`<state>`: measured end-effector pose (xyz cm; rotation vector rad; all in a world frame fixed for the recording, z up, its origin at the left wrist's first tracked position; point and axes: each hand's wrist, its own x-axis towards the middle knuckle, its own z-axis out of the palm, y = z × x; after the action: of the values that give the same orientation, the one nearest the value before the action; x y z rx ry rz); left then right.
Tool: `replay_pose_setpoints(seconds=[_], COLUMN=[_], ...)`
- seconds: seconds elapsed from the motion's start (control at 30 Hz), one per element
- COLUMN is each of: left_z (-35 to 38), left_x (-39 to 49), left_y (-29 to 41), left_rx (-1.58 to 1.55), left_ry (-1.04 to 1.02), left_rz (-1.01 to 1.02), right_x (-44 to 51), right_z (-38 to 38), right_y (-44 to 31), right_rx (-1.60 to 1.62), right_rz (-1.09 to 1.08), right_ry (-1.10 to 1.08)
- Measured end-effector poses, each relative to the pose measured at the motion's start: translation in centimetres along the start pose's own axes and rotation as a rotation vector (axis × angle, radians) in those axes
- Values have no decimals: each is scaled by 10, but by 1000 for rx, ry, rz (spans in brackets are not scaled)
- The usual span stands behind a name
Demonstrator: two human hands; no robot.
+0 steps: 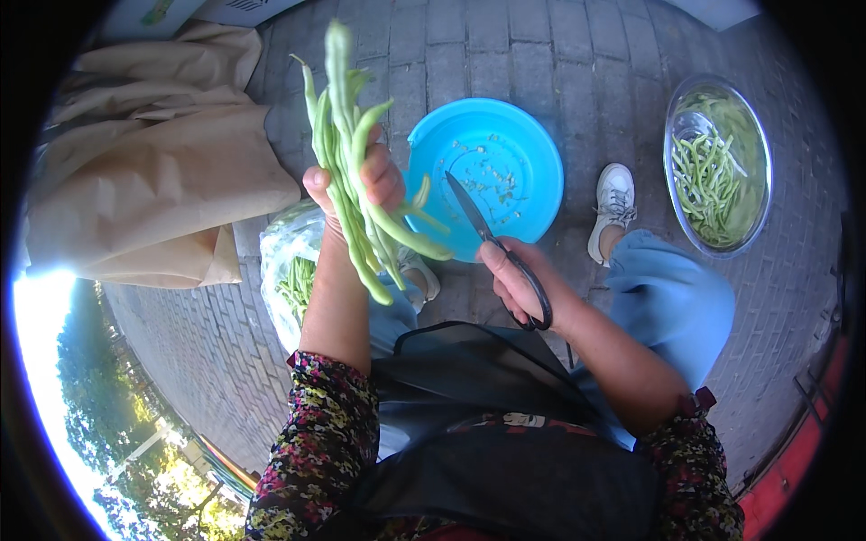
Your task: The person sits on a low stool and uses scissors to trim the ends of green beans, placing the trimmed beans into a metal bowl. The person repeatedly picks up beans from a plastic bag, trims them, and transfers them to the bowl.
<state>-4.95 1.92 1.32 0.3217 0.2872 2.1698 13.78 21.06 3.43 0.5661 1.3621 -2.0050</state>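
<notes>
A bunch of long green beans [344, 162] is gripped in my left hand [382, 172], raised to the left of a blue plastic basin [544, 169]. The beans stick out above and below my fingers. My right hand [524, 280] holds a pair of black-handled scissors [473, 211] by the handles. Their blades look closed together and point up and left, over the basin's near part. Small cut bean ends and stem scraps [497, 186] lie scattered on the basin's floor.
At the right, an oval metal bowl [754, 203] contains several green beans. More beans fill a clear plastic bag [272, 260] beside my left forearm. Brown sheeting [162, 189] drapes at the left. My shoe [614, 196] stands on grey paving [487, 74] between basin and bowl.
</notes>
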Motion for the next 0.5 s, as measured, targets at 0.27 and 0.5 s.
replay_pose_setpoints(seconds=[0.27, 0.5], left_z=[8, 14], left_x=[14, 5], left_y=[7, 18], left_rx=[-320, -387], left_ry=[-133, 74], left_rz=[285, 416], right_x=[12, 19], right_z=[1, 1], right_y=[14, 18], right_rx=[-22, -190], right_rz=[29, 13], right_ry=[67, 30])
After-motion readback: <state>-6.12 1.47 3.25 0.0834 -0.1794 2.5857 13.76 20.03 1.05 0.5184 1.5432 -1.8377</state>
